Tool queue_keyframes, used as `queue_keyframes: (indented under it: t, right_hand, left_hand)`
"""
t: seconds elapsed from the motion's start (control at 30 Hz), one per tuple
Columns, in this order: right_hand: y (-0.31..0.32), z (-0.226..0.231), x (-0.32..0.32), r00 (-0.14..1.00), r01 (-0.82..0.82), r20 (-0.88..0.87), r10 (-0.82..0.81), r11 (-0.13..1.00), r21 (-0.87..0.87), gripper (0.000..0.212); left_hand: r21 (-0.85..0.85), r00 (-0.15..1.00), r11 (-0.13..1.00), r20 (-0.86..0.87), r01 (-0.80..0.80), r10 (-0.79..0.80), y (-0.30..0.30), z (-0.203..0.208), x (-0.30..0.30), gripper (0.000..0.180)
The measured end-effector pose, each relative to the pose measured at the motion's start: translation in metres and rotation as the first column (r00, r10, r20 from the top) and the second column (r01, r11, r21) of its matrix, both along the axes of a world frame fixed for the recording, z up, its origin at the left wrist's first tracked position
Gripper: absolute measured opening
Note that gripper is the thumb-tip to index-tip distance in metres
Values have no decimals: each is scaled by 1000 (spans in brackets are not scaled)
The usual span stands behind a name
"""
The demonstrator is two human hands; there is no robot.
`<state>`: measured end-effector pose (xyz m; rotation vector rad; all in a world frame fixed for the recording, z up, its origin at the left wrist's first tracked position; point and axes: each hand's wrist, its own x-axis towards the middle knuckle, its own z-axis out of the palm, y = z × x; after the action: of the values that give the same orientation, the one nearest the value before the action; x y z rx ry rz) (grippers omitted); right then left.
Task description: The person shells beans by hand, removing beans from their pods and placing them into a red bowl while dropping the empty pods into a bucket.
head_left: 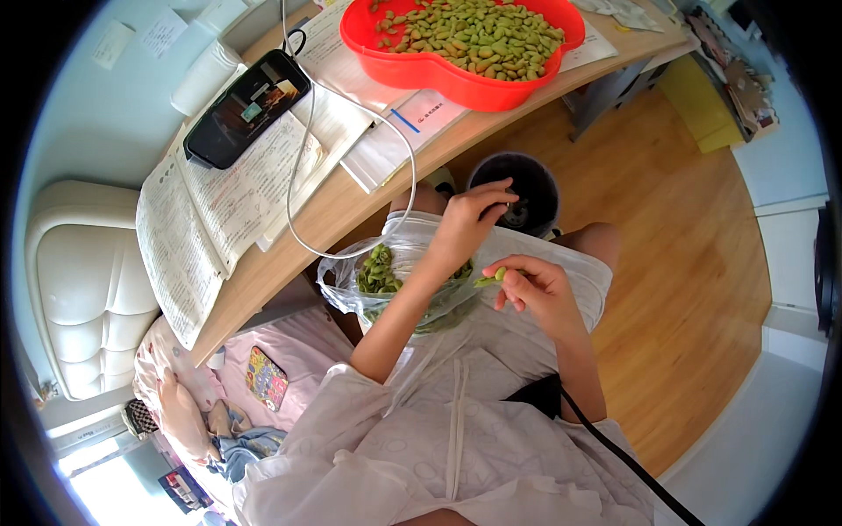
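Between the thumb and fingers of my right hand (545, 296) is a green bean pod (489, 278), held above my lap. My left hand (467, 230) is at the near edge of a dark waste bin (529, 188), its fingers curled together; whether anything small is in them is hidden. A clear plastic bag (338, 285) of green pods (379, 273) rests on my lap under my left forearm. On the desk, a red scalloped tray (456, 86) holds many shelled green beans (495, 39).
The wooden desk (303, 259) carries written papers (232, 197), a black phone (250, 107) showing a picture, and a looping white cable (412, 175). A black cord (627, 460) runs by my right arm. At left stand a padded headboard (88, 289) and a pink bed (307, 351).
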<state>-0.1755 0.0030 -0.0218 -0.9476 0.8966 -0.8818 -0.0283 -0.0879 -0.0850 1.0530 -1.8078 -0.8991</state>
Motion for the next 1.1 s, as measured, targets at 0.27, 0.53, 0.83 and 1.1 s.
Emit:
queue_keyframes:
  t: [0.27,0.53,0.83,1.1]
  right_hand:
    - [-2,-5,-6,997,35,71,-36,999,4,23]
    - [-4,-9,-11,992,126,13,-126,992,10,19]
    - [-2,-6,-13,998,58,-8,-58,998,-4,22]
    - [-2,6,-11,997,71,15,-71,996,50,26]
  left_hand:
    - [457,984,876,157,-153,91,4,27,-9,16]
    - [-22,955,967,-149,255,-255,53,72,25,27]
    - [-131,982,984,-126,122,-139,56,82,27,22]
    - [-438,899,785,-232,-438,372,-9,177,-8,14]
